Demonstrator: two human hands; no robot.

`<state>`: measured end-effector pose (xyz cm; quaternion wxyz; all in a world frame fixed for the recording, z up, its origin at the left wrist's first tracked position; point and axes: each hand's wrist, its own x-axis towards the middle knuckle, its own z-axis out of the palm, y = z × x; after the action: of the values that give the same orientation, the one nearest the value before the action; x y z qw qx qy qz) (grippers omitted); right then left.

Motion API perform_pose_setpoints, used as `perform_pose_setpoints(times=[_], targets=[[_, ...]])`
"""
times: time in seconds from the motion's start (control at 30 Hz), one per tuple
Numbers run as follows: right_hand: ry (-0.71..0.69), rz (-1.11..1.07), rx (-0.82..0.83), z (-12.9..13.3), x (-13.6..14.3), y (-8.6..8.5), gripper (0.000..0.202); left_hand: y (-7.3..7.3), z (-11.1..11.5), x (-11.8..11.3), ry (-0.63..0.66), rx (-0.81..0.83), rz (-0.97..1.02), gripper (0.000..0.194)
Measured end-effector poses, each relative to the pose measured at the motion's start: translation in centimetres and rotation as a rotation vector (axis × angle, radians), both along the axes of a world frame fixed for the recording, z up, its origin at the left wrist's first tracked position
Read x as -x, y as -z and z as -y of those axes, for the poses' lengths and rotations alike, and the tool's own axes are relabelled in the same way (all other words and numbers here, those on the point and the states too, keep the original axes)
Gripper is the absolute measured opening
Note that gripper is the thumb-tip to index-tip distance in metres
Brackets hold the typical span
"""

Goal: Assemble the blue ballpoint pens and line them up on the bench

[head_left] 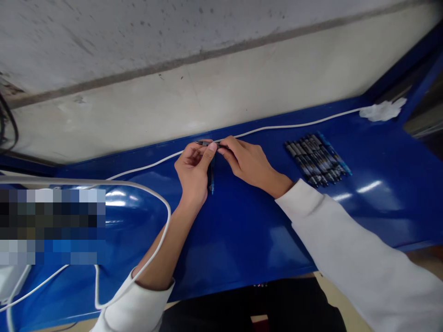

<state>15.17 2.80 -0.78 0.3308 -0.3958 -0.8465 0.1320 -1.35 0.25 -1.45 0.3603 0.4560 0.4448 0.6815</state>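
Near the back edge of the blue table (242, 240), my left hand (194, 169) pinches a dark pen (205, 143) between thumb and fingers. The pen lies roughly level. My right hand (245, 159) closes its thumb and fingers on the pen's right end, close beside the left thumb. Below them a blue pen (212, 180) lies on the table, its upper part hidden by my left hand. To the right, a row of several dark pens (313, 159) lies side by side, with a blue pen (334, 153) at its right edge.
A white cable (294, 126) runs along the back of the table to a crumpled white plastic piece (382, 110) at the right. Another white cable (168, 216) loops over my left forearm. A pale wall (207, 92) stands behind. The left side is partly pixelated.
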Motion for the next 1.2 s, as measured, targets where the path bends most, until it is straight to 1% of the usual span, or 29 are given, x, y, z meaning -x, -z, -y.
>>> perform_pose_setpoints(times=[0.23, 0.43, 0.57, 0.77, 1.0, 1.1, 1.2], targets=[[-0.003, -0.005, 0.018, -0.18, 0.00, 0.47, 0.023, -0.11, 0.10, -0.10, 0.043, -0.013, 0.011, 0.024], [-0.019, 0.000, 0.017, 0.02, 0.00, 0.10, 0.029, -0.41, 0.19, -0.21, 0.022, 0.003, 0.009, 0.032], [-0.044, 0.025, 0.023, 0.08, -0.01, -0.27, 0.031, -0.41, 0.24, -0.16, 0.009, 0.022, 0.004, 0.034], [-0.012, 0.015, 0.022, -0.03, 0.04, -0.07, 0.029, -0.39, 0.28, -0.15, 0.014, 0.026, -0.015, 0.033], [-0.021, 0.001, 0.037, 0.05, 0.00, -0.05, 0.022, -0.49, 0.33, -0.23, 0.011, 0.058, -0.005, 0.038], [-0.024, 0.004, 0.041, 0.07, -0.03, -0.03, 0.022, -0.37, 0.31, -0.14, 0.027, 0.053, -0.017, 0.036], [-0.014, -0.008, 0.031, 0.05, -0.01, 0.07, 0.025, -0.28, 0.34, 0.00, 0.077, 0.035, -0.021, 0.029]])
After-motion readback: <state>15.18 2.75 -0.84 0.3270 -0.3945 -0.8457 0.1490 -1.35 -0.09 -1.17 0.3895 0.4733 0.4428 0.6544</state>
